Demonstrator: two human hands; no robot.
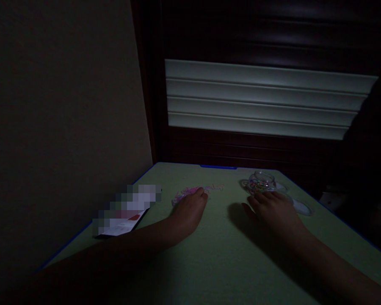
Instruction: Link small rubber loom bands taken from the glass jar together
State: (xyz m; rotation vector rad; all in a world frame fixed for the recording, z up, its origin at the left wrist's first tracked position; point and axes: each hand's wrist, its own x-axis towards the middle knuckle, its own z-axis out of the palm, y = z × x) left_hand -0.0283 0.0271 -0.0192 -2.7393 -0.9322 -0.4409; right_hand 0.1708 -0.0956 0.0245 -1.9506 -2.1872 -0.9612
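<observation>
Left hand [190,209], fingers curled closed, rests at the pile of pink bands [190,192] on the green table [209,254]; whether it grips any cannot be told. Right hand [274,209], fingers loosely spread, is just in front of the clear jar [263,180] of coloured bands, table's right side.

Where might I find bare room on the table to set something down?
The green table is bare between the left hand and right hand, and nearer, between the forearms. Crowded: the jar and clear lid by the right hand, and pinkish bands by the left.
</observation>
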